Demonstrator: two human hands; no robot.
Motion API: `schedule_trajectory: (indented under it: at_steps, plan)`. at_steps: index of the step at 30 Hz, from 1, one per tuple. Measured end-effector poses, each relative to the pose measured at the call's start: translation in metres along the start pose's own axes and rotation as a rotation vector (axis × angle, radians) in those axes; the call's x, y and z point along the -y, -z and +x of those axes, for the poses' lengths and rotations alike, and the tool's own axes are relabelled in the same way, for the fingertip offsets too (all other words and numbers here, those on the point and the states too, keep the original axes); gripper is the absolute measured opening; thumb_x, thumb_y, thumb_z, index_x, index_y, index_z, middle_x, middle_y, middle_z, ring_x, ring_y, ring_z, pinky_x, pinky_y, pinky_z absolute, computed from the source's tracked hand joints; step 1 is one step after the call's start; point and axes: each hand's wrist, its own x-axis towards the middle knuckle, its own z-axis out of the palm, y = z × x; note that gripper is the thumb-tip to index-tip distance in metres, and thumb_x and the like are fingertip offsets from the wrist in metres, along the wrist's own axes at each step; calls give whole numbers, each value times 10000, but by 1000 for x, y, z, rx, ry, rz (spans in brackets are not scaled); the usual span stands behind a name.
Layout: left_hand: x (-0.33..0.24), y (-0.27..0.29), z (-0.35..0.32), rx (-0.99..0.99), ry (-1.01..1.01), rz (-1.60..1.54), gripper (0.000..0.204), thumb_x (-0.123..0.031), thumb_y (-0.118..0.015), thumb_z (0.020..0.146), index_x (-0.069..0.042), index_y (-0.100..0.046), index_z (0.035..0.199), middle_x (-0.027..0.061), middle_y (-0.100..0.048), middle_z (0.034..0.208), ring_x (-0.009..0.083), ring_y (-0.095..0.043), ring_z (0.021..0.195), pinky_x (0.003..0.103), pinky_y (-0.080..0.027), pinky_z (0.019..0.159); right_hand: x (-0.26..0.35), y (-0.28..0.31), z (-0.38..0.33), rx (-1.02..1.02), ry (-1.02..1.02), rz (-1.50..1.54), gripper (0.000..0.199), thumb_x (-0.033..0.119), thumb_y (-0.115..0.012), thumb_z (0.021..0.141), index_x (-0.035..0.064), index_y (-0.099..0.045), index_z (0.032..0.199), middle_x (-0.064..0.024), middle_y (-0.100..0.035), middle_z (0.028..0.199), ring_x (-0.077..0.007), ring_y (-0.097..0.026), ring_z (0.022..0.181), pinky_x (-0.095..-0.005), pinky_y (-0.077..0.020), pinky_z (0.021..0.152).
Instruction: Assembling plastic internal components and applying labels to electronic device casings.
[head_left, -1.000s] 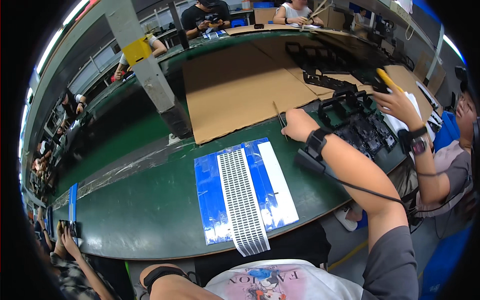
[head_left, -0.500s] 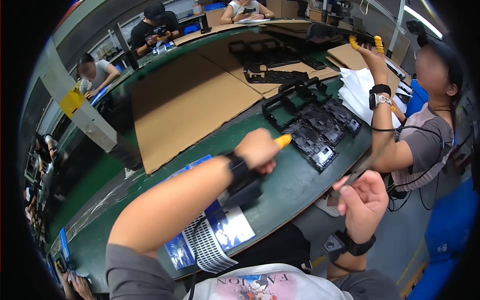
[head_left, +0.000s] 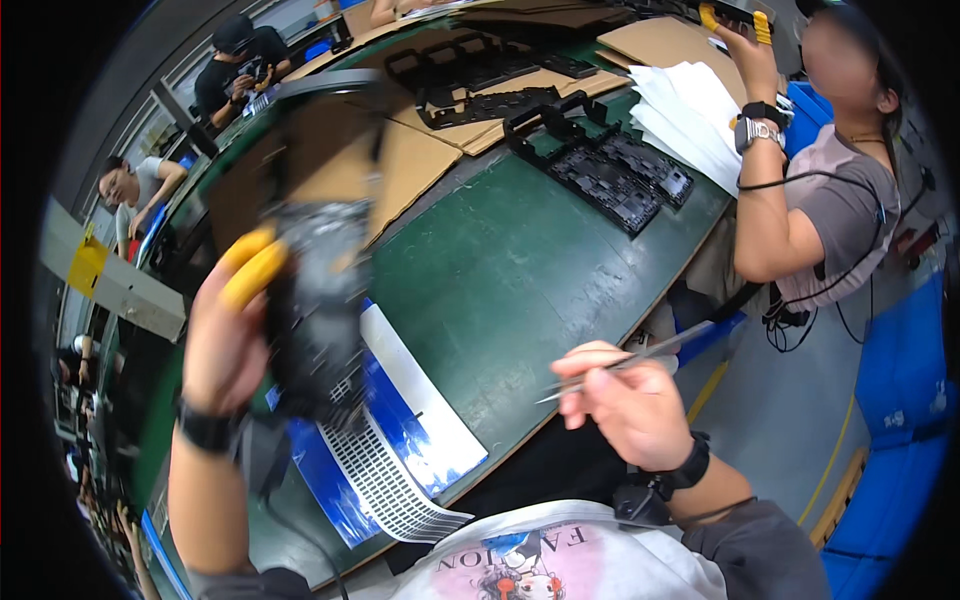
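Note:
My left hand [head_left: 222,345], with yellow covers on two fingers, grips a black plastic frame [head_left: 318,300] by its side. This frame is tilted up over the table's left part and blurred by motion. In my right hand [head_left: 635,405] I hold metal tweezers [head_left: 660,348], their tips pointing left over the table's near edge. Beneath the frame lies a curled sheet of small white stickers [head_left: 385,480], on top of a blue-and-white sheet [head_left: 440,440]. Farther right, more black plastic frames [head_left: 605,175] lie side by side on the green table [head_left: 470,290].
Brown cardboard [head_left: 425,165] covers the table's far side, with several black frames [head_left: 490,105] on it. White paper sheets [head_left: 680,115] lie at the far right. A co-worker's raised arm [head_left: 765,195] is beside them. Blue bins [head_left: 895,430] stand on the floor at right.
My left hand has come back left from beside the near frames, now with one black frame in it; that group has shrunk. My right hand with the tweezers has moved left.

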Motion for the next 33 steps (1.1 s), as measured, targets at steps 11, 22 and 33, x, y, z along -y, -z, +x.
schedule_trajectory:
  at_steps: [11,22,33]
  plan:
    - [65,67,-234,-617,298,-606,343,-255,-478,831,-36,-448,1094,153,-547,976,213,-582,784,303,-510,644,-34,-81,43,470,-377,20,138,72,-503,811,-34,-519,897,-90,-562,812,-102,-529,652,-209,-438,579]
    - [30,58,-181,-440,145,-417,593,-122,-580,741,-47,-267,1239,122,-455,1120,227,-476,1010,363,-396,866,-62,-133,79,306,-257,-358,288,91,-553,785,-71,-509,1018,-105,-584,799,-120,-560,714,-206,-454,627]
    - [64,84,-165,-611,94,-522,416,-282,-445,856,-71,-358,1204,62,-526,1004,158,-541,867,303,-483,737,-94,-137,83,156,-208,-364,160,-8,-572,732,-4,-441,824,-56,-525,637,-84,-529,507,-166,-395,391]
